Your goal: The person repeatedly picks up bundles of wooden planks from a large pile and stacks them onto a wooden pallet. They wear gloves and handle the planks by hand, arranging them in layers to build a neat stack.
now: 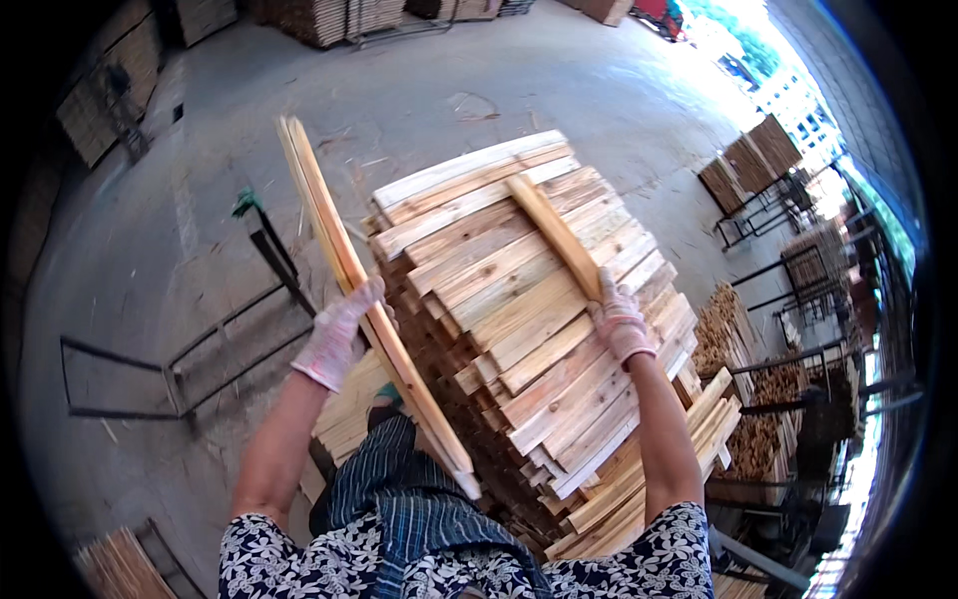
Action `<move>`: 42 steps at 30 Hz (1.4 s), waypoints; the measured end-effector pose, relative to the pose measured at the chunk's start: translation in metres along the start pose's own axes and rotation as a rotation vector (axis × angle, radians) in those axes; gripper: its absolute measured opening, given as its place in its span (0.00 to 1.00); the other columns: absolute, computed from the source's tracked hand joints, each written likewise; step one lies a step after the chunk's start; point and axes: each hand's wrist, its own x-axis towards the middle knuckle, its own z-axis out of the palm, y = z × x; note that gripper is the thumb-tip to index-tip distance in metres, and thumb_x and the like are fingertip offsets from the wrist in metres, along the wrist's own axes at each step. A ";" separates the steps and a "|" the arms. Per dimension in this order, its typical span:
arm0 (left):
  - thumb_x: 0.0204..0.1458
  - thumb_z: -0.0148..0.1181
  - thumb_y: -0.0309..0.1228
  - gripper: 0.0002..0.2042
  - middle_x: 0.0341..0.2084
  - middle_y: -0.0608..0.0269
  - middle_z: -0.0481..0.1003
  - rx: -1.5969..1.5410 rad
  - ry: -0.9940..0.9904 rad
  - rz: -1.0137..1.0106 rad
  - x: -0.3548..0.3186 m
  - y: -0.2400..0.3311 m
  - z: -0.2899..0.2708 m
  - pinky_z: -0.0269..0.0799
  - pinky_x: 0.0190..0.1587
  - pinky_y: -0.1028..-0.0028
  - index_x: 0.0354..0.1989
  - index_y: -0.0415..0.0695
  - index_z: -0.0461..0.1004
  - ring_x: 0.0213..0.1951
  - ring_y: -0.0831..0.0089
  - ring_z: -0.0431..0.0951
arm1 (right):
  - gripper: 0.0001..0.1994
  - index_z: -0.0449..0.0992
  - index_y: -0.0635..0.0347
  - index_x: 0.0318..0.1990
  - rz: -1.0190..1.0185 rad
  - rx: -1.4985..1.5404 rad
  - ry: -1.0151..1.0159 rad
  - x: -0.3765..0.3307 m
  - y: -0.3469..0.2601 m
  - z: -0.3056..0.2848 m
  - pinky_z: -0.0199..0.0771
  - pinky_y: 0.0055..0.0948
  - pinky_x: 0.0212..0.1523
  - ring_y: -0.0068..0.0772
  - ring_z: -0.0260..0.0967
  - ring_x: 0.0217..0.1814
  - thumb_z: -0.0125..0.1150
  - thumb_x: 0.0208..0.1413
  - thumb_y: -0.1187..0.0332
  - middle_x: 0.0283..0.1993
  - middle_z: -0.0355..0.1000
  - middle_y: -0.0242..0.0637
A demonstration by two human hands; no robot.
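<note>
Grey concrete floor [419,90], scuffed and strewn with splinters. At the left, lying on it, an empty black metal rack frame [180,369], with a green tag [244,203] at its upper end. Stacks of boards [319,20] along the far edge, more timber [95,110] in shadow at the upper left. At the right, loaded metal carts of short sticks [753,160], set in a row toward bright daylight. Nearer, bundles of small offcuts [720,334] just beside the big pile. Red vehicle [664,15] at the top, partly out of view. Slats [120,564] at the lower left corner.
</note>
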 end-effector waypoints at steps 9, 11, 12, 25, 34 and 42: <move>0.54 0.66 0.42 0.14 0.30 0.70 0.72 -0.254 0.050 -0.123 -0.012 -0.122 0.019 0.79 0.40 0.70 0.39 0.49 0.71 0.35 0.76 0.76 | 0.40 0.56 0.45 0.71 0.000 0.359 0.069 0.012 0.016 0.019 0.63 0.43 0.63 0.57 0.61 0.62 0.68 0.49 0.66 0.59 0.64 0.56; 0.55 0.66 0.38 0.11 0.32 0.70 0.75 -0.353 0.123 -0.306 -0.004 -0.124 0.043 0.79 0.40 0.75 0.42 0.49 0.74 0.35 0.80 0.76 | 0.38 0.61 0.42 0.69 -0.034 0.431 0.089 0.021 0.039 0.024 0.64 0.40 0.63 0.55 0.62 0.62 0.69 0.47 0.70 0.58 0.65 0.54; 0.55 0.66 0.36 0.13 0.35 0.70 0.76 -0.330 0.127 -0.256 -0.001 -0.123 0.056 0.79 0.42 0.73 0.47 0.48 0.74 0.37 0.78 0.76 | 0.39 0.60 0.39 0.69 -0.089 0.625 0.083 0.026 0.065 0.029 0.64 0.40 0.63 0.53 0.63 0.61 0.68 0.47 0.70 0.57 0.65 0.53; 0.66 0.44 0.31 0.13 0.35 0.58 0.72 0.823 -0.197 0.064 -0.026 -0.162 -0.004 0.72 0.43 0.71 0.52 0.38 0.68 0.40 0.65 0.75 | 0.39 0.56 0.35 0.71 0.073 0.424 0.047 0.262 0.180 -0.068 0.66 0.35 0.61 0.41 0.67 0.62 0.68 0.51 0.64 0.61 0.69 0.43; 0.62 0.50 0.37 0.18 0.41 0.55 0.71 0.164 0.114 -0.468 0.007 -0.169 0.017 0.70 0.48 0.71 0.56 0.40 0.66 0.45 0.62 0.74 | 0.34 0.62 0.45 0.67 0.163 0.294 -0.210 0.282 0.136 -0.025 0.66 0.36 0.58 0.41 0.69 0.59 0.50 0.59 0.37 0.56 0.73 0.42; 0.58 0.54 0.42 0.24 0.47 0.52 0.69 0.147 0.114 -0.498 0.022 -0.178 0.019 0.69 0.52 0.71 0.60 0.42 0.64 0.49 0.60 0.73 | 0.35 0.64 0.47 0.66 0.144 0.342 -0.209 0.264 0.115 -0.033 0.66 0.37 0.58 0.43 0.71 0.58 0.53 0.56 0.38 0.55 0.74 0.44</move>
